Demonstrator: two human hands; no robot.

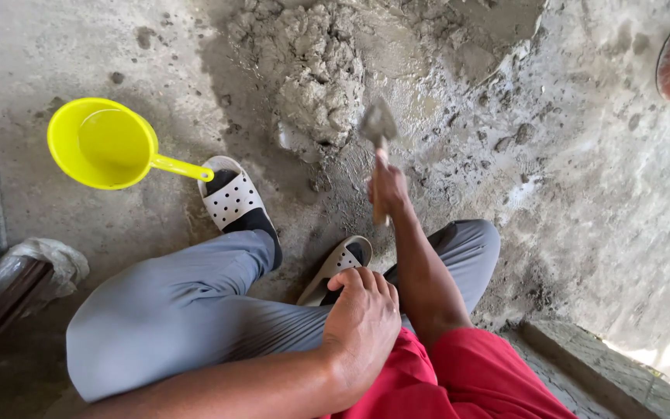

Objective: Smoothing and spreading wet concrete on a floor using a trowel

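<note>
my right hand (388,186) wraps closed on a trowel (378,132), blade at the wet mortar pile (312,77), handle mostly hidden. left hand (360,326) rests curled on my knee, seemingly empty. yellow scoop (106,143) sits apart.

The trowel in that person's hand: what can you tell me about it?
The trowel is small, with a pointed grey metal blade smeared with wet mortar and a pale handle that looks wooden. The right hand grips the handle, hiding most of it. The blade points away from the person, its tip at the edge of the grey mortar heap on the concrete floor.
</note>
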